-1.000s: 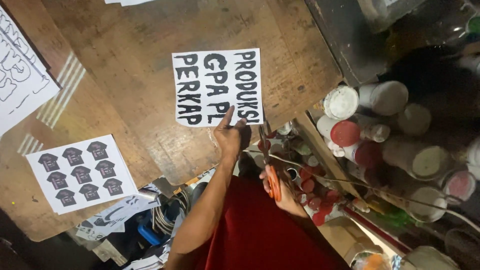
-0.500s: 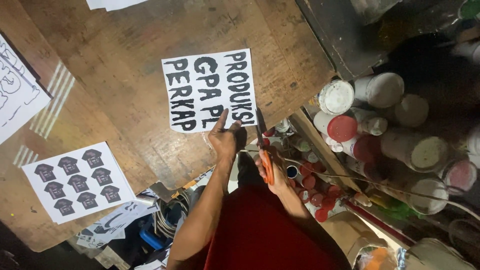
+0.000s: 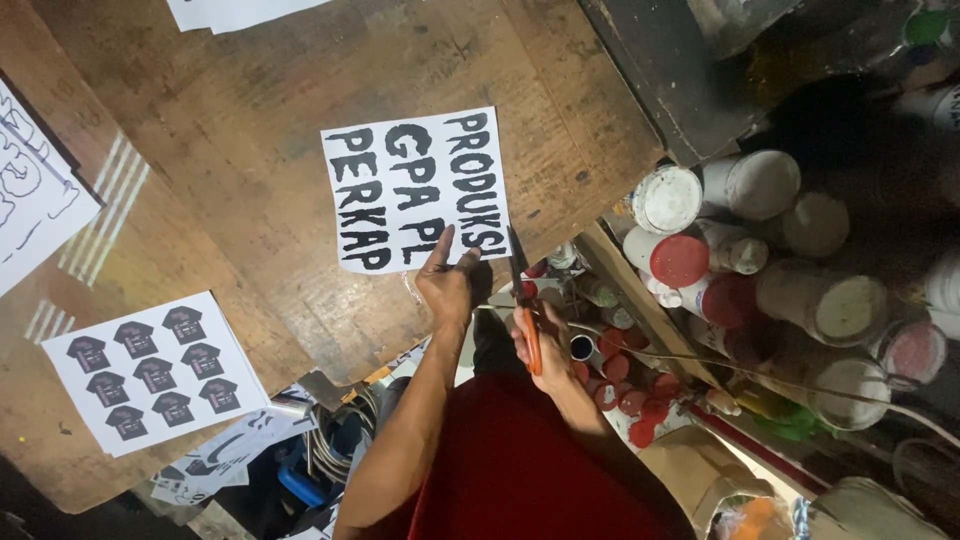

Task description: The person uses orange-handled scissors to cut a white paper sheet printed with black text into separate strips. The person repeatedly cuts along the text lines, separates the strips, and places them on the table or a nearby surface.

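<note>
Moved: the left hand has slid a little along the near edge of the lettered sheet since half a second ago; the scissors have come up closer beside that sheet's near right corner
Left hand: fingers spread narrow, thumb and forefinger pressing the sheet's near edge down on the worktop
Right hand: fingers wrapped around the orange handles of the scissors, dark blades pointing far, tip just beside the sheet's right corner; whether the blades are parted cannot be told
Lettered sheet: white with bold black letters, flat on the wooden worktop, near its near right edge
Edges: the worktop edge runs diagonally just near of the sheet; the sheet's near right corner lies close to that edge
Open room: bare wood far and left of the sheet, well apart from the other papers
Shirt sheet: white with rows of dark shirt prints, near left, well apart from the hands
Paint cans: crowded on the right, beyond the worktop edge
Cut off: white papers at the far edge and left edge run out of view
Hard to make out: clutter below the worktop edge, dark and blurred
</note>
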